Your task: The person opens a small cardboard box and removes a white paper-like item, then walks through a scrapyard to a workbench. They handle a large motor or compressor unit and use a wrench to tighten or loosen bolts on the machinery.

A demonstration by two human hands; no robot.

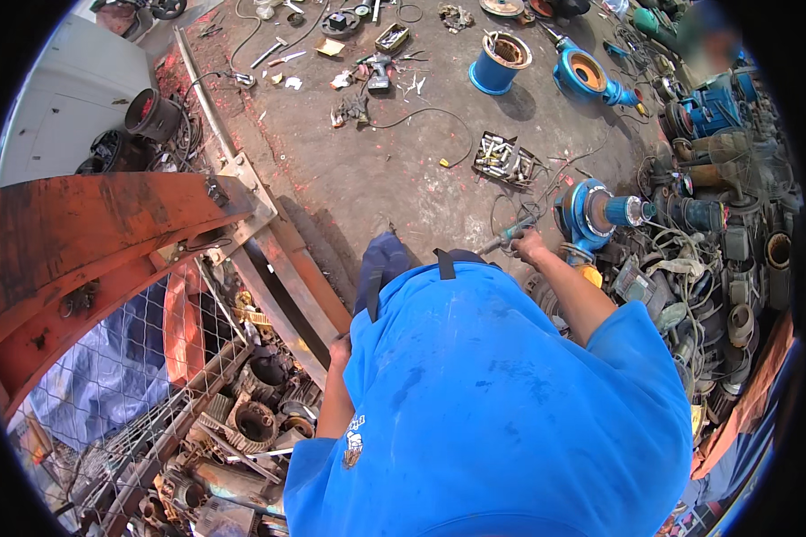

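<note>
My right hand (529, 244) is closed around a slim greenish-grey hand tool (511, 234), which points down and left in front of my body. I cannot make out its exact kind. Just right of that hand stands a blue pump casing (589, 215) with a round flange. On the left, my left hand (340, 350) rests against the edge of a rusty steel beam (301, 285). My blue shirt covers part of this hand, and its fingers are hidden.
A large orange steel arch (107, 219) and wire mesh (125, 380) stand at left, with scrap motor parts (252, 424) below. Ahead lie a tray of sockets (505, 159), a cordless drill (379, 73), cables and a blue cylinder (494, 72). Piled pumps and fittings (690, 286) line the right.
</note>
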